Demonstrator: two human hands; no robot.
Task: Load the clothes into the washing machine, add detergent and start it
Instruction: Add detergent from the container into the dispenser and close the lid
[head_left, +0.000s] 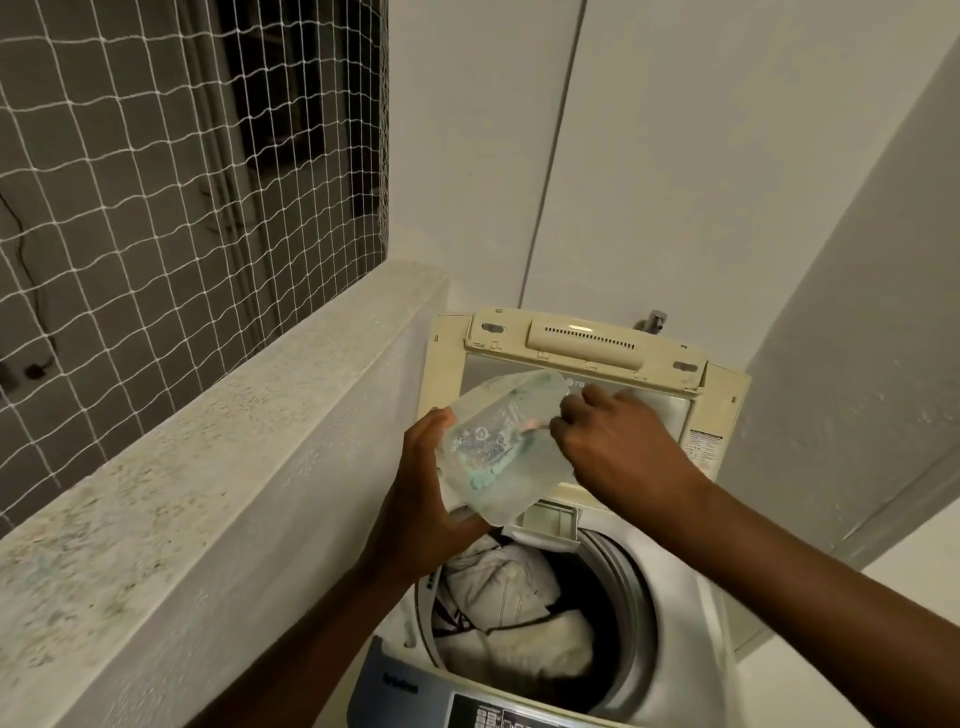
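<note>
A top-loading washing machine (691, 613) stands below me with its lid (587, 343) raised. Pale clothes (519, 608) lie inside the drum. My left hand (421, 499) grips a clear plastic detergent container (504, 447) from the left and underneath, tilted above the drum's far rim. My right hand (618, 441) reaches into the container's open end with pinched fingers; a small pinkish thing, maybe a scoop, shows at the fingertips, too blurred to name. A small open drawer (550, 522) sits just under the container.
A speckled concrete ledge (208, 441) runs along the left, with a white net (182, 171) above it. White walls stand behind and to the right. The machine's control panel (498, 712) is at the bottom edge. A tap (655, 319) sticks up behind the lid.
</note>
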